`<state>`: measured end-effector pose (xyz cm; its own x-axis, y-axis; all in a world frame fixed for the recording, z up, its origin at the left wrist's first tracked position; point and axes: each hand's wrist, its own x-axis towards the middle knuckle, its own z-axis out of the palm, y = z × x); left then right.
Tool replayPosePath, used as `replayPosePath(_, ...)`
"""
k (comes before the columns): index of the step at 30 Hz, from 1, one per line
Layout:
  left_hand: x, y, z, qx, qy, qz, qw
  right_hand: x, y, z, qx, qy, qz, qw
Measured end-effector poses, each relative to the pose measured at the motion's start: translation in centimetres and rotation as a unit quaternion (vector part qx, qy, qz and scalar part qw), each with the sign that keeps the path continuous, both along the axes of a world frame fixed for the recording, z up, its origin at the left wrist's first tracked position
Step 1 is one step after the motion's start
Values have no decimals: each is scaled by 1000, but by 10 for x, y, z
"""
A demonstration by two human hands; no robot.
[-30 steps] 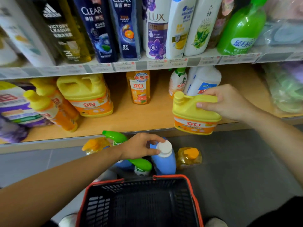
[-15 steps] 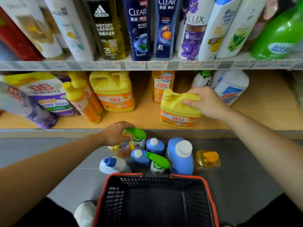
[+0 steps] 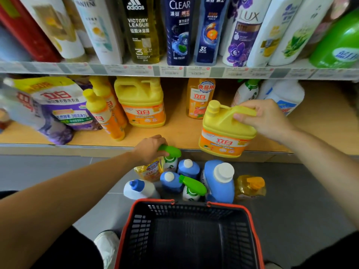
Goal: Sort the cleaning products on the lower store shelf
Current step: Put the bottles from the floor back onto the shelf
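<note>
Cleaning bottles (image 3: 186,167) cluster on the floor past the basket (image 3: 155,200). Left hand (image 3: 148,149), off the big blue bottle (image 3: 220,183), now curls its fingers round a green spray trigger (image 3: 171,150). Right hand (image 3: 266,119) wraps its fingers round the handle of the yellow jug (image 3: 223,131) at the front edge of the lower shelf (image 3: 180,133).

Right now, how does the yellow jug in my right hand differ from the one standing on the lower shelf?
The held jug is gripped by its handle in your right hand; the shelf jug is untouched. The held jug tilts at the lower shelf edge; the shelf jug stands upright. The held jug's cap sits left, the shelf jug's right. Both are yellow with orange labels.
</note>
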<state>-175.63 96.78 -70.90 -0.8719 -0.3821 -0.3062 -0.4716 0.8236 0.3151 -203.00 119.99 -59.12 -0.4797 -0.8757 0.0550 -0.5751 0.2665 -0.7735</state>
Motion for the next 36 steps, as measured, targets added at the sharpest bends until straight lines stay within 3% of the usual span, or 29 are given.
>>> replayPosePath(12,-14,3,97,-66,236,-6,969,-28,12,-4,30,22,-57,998)
replayPosePath(20,-35,16,133,-87,292,17,952,-38,15,-8,19,-14,-24,999)
replayPosePath(28,-26,12,161,-36,358,-3,933,-1,-48,-9,46,3,16,999)
replayPosePath(32,-32,20,166,-7,371,-1,929,18,-39,6,-5,99,14,995)
replayPosePath(34,-39,28,166,21,390,18,920,24,-24,7,-33,57,52,996)
replayPosePath(36,-49,40,165,79,406,40,910,32,-11,5,7,2,75,997)
